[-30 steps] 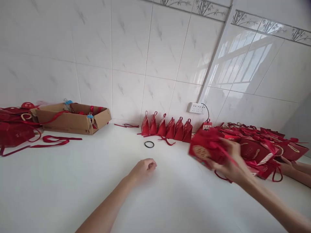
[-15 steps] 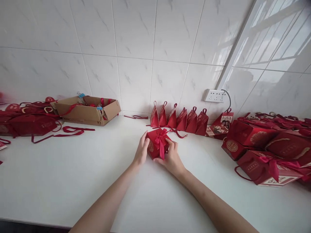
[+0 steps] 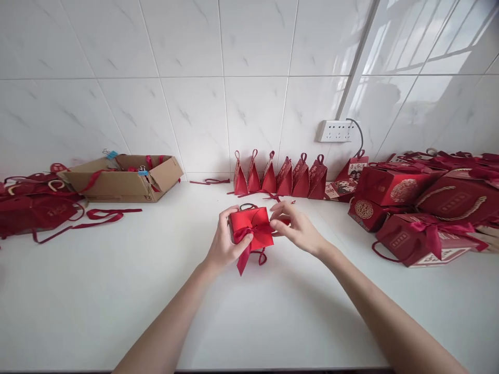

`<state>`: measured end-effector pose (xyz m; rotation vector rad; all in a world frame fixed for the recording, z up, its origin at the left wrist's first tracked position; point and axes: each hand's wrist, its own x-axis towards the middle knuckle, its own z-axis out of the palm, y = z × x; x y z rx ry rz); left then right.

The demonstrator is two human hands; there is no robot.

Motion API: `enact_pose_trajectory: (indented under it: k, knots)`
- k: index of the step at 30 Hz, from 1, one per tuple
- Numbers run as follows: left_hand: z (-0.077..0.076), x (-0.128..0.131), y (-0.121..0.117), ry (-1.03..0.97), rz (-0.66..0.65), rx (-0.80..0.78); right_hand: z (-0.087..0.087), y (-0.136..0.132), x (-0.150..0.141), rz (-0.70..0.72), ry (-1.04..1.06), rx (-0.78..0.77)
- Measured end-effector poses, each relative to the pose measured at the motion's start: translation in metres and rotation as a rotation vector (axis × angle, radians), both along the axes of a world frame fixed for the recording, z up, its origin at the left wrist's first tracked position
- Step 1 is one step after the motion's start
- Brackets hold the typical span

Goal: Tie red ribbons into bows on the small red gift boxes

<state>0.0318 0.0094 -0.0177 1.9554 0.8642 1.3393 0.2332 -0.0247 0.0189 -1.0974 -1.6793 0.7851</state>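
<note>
A small red gift box (image 3: 260, 217) is held a little above the white table, with a dark red satin ribbon bow (image 3: 246, 235) across its face. My left hand (image 3: 226, 241) grips its left side, thumb pressed on the bow's knot. At the right side of the box, my right hand (image 3: 294, 226) has its fingers curled round a part of the ribbon, mostly hidden by the fingers. A twisted red cord (image 3: 260, 256) hangs in a loop below the box, and a dark loop (image 3: 246, 206) shows at its top.
Several small red pointed boxes (image 3: 268, 179) stand along the tiled wall. To the left are a cardboard box (image 3: 113, 188), loose ribbon (image 3: 105, 215) and red boxes (image 3: 35, 210). Stacked red gift boxes (image 3: 424, 236) fill the right, with what looks like another person's hand (image 3: 489, 240) beside them.
The box has been tipped and turned, so another face and a hanging cord now show. My left thumb has moved onto the bow; my right hand has shifted from the box's front to its right side.
</note>
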Motion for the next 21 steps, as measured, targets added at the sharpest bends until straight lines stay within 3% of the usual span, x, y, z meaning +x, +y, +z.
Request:
enact_pose_trajectory:
  k: [3, 8, 13, 16, 21]
  knots:
    - [-0.001, 0.0, 0.002, -0.015, 0.011, -0.045, -0.008, -0.005, 0.0, -0.023, -0.156, 0.074]
    - [0.004, 0.003, -0.001, -0.085, 0.029, -0.145, -0.028, -0.012, -0.012, -0.031, -0.026, -0.068]
    - [0.01, 0.007, -0.004, -0.118, 0.123, -0.201, -0.021, -0.015, -0.011, 0.0, -0.074, -0.233]
    - [0.013, 0.009, -0.006, -0.123, 0.186, -0.227, -0.017, -0.018, -0.009, 0.115, -0.092, -0.299]
    - [0.013, 0.011, -0.007, -0.08, 0.232, -0.241, -0.019, -0.022, -0.013, 0.175, -0.37, -0.192]
